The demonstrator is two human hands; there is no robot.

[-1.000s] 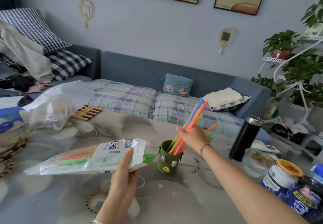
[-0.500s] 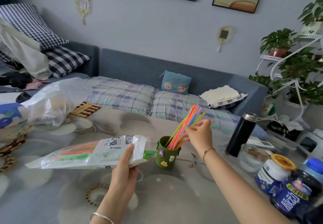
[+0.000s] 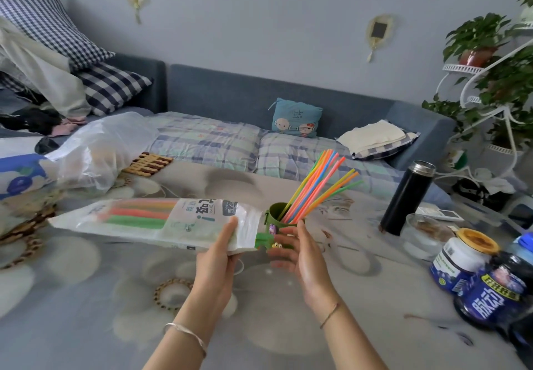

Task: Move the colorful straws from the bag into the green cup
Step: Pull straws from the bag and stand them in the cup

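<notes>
Many straws (image 3: 315, 186) stand fanned in green cup (image 3: 274, 213), right by R hand (image 3: 301, 257) fingertips; R fingers loose, holding nothing. L hand (image 3: 217, 257) fingers + thumb pinch bag (image 3: 150, 221) near its mouth; more straws inside, left of those fingers.

Left hand (image 3: 220, 254): forearm extended forward, thumb on top and fingers underneath, pinching the open end of the bag (image 3: 138, 221). Right hand (image 3: 301, 257): forearm angled inward, palm facing left, fingers nearly straight and slightly spread
</notes>
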